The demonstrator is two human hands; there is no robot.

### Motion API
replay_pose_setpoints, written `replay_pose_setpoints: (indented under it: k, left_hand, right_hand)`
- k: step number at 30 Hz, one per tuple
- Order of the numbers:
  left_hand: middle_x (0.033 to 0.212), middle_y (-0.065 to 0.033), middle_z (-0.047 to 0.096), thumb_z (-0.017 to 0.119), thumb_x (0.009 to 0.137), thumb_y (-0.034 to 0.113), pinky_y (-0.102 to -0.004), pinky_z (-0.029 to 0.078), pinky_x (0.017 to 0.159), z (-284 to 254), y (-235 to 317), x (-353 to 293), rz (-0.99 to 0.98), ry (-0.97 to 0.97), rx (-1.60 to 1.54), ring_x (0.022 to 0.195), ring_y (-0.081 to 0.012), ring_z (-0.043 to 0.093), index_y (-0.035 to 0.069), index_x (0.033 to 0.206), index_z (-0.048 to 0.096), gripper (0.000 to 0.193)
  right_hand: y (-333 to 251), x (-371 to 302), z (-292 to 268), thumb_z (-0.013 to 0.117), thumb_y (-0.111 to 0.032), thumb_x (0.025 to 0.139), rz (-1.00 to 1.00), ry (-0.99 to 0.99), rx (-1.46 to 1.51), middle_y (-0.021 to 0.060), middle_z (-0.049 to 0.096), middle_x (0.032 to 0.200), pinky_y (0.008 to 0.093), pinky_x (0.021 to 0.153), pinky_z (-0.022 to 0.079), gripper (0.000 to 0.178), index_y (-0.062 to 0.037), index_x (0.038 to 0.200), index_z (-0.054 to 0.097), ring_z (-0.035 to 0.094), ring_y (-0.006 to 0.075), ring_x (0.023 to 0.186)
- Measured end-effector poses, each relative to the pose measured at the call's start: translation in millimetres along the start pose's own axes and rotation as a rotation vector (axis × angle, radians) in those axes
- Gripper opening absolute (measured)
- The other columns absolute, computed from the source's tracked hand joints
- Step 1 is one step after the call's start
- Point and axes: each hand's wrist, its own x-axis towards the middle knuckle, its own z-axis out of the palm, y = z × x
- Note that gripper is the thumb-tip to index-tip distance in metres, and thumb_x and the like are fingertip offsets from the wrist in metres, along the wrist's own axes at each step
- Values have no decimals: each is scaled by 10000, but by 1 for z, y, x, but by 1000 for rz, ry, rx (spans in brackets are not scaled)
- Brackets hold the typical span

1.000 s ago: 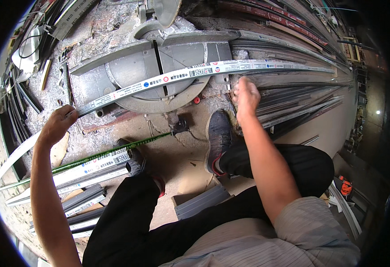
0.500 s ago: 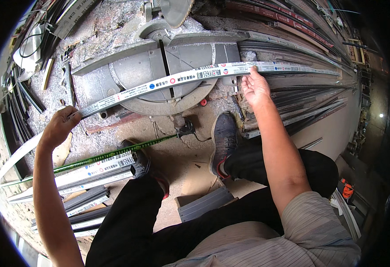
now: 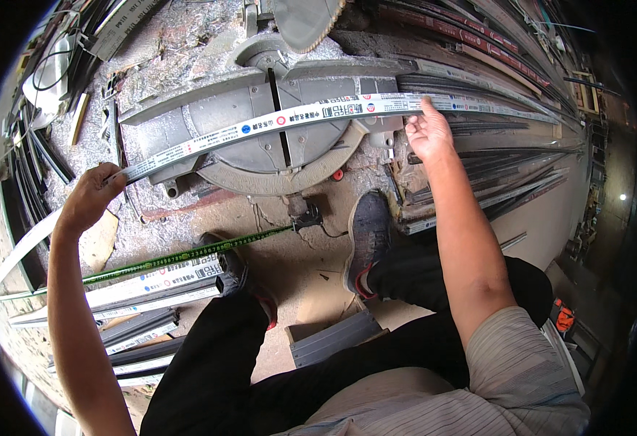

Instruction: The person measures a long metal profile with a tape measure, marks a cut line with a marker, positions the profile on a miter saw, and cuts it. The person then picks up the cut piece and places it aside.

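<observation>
Reaching past a grey box [image 3: 340, 340], dark shoes [image 3: 369, 231] and a stretched green measuring tape [image 3: 187, 255]. Pinching a long white strip [image 3: 311, 116] between the thumb and fingers of the left hand [image 3: 91, 195]. Laying the thumb of the right hand [image 3: 431, 138] on the strip further along, curling the fingers loosely below its near edge; cannot tell if gripping. Holding the strip slantwise across a grey saw table [image 3: 231, 102], below a toothed blade [image 3: 307, 22].

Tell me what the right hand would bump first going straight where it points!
The right hand would likely meet the long white strip, which its thumb seems to touch; depth is unclear.
</observation>
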Motion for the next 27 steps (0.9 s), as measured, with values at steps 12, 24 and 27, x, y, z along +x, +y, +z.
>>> replay_pose_setpoints:
  k: [12,24,27]
  left_hand:
    - [800,-34,568,648,1057,395,-327,437,741,-20,-14,16,-2,58,-52,799,-128,492,-24,997,685,425]
    - [813,-18,579,644,1053,482,-308,443,756,-35,-33,37,33,39,-49,812,-112,510,-15,951,661,507]
    - [814,-22,588,645,1050,490,-306,450,764,-39,-39,38,43,51,-60,810,-113,520,-17,955,666,516]
  right_hand:
    - [-3,3,15,829,-305,951,10,-91,54,25,617,909,277,665,441,292,-105,1074,654,528,160,749]
    - [-8,31,20,789,-207,985,17,-144,134,40,640,990,275,755,535,193,-102,1092,666,569,164,856]
    - [-6,24,34,778,-191,993,-2,-126,143,48,646,1024,276,754,540,190,-93,1105,660,573,161,883]
